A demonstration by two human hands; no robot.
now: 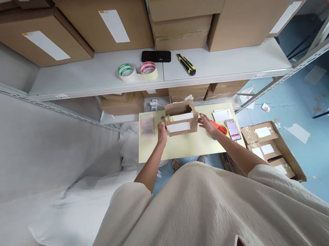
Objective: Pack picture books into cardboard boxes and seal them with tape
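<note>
Head view: a small cardboard box (181, 122) stands on the pale yellow table (187, 147), towards its far edge and just below the white shelf (212, 67). The left hand (162, 133) clasps the box's left end and the right hand (206, 123) clasps its right end, with the fingers (200, 118) closed against the cardboard. The box is therefore pinched between the two palms.

Its long axis runs left to right, parallel to the shelf's front edge. One long face carries a white label and is turned towards the person. The top points upward and is open, with the flaps standing up at the back.

With the top unsealed, tipping the box forward would likely spill whatever is inside, though the contents cannot be made out. Pushing it away from the body could slide it off the far edge into the gap under the shelf.

The right wrist lies just beside a red tape cutter (222, 129) and a phone (232, 129) at the table's right rim. A sideways sweep of that arm could knock the phone down into the open carton (281, 150) on the floor. A clear packet (147, 126) near the left hand could be pushed off the same way.
</note>
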